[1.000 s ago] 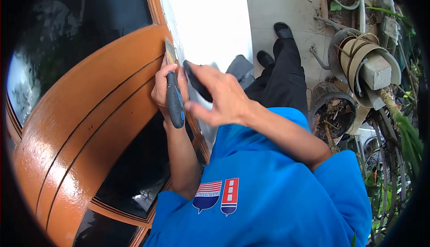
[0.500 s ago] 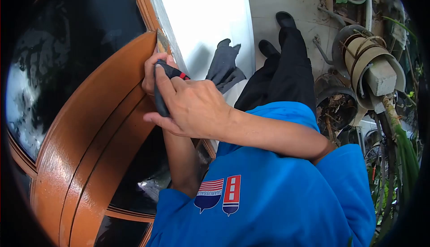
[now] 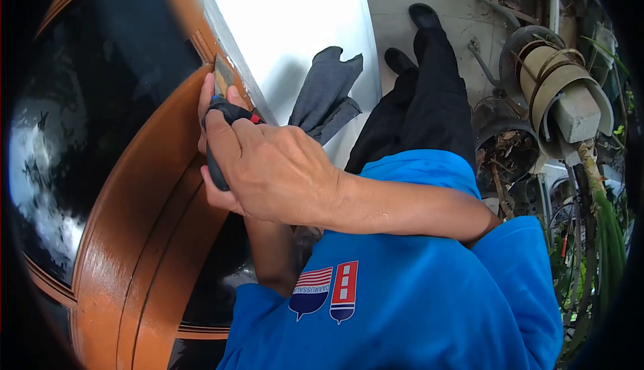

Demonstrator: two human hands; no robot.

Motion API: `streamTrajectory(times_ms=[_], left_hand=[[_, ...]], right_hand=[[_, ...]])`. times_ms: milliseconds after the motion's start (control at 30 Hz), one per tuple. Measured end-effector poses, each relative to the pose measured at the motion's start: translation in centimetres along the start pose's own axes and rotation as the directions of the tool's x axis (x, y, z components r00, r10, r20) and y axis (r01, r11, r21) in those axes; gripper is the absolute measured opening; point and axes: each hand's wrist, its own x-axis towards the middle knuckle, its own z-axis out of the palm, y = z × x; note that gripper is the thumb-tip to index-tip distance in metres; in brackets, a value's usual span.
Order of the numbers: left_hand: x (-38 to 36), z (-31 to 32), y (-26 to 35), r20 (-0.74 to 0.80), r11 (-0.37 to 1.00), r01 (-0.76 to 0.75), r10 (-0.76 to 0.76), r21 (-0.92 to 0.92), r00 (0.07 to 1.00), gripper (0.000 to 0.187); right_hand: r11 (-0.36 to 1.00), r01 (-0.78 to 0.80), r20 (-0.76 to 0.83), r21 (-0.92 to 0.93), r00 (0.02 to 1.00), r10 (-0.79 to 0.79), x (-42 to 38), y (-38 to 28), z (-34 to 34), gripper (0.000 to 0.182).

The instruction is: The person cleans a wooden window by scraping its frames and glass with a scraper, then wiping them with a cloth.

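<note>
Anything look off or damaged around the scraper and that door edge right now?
Nothing looks damaged. Both hands, right hand over left hand, grip the scraper, blade against the orange door frame. A grey cloth lies crumpled on the white surface beside it.

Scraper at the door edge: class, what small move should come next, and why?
Probably a short push of the scraper along the seam. Both hands, left hand and right hand, clamp its handle, and its blade sits where the orange door frame meets the white wall.
</note>
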Motion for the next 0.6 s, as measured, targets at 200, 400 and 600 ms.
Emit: streamTrajectory(times_ms=[200,400,600], left_hand=[[0.9,1.1,0.9,-0.065,0.98,0.041,-0.029,0.197,0.997,0.064],[1.7,1.3,0.7,-0.025,0.721,0.044,-0.037,0.691,0.999,0.059],[1.5,1.0,0.0,-0.031,0.814,0.003,0.018,0.581,0.999,0.056]], right_hand=[[0.998,-0.004,0.022,0.064,1.0,0.003,0.6,0.5,-0.3,0.044],[0.997,-0.035,0.039,0.073,0.999,0.033,1.1,0.6,-0.8,0.045],[0.994,-0.072,0.064,0.082,0.996,0.067,1.6,1.0,-0.7,0.046]])
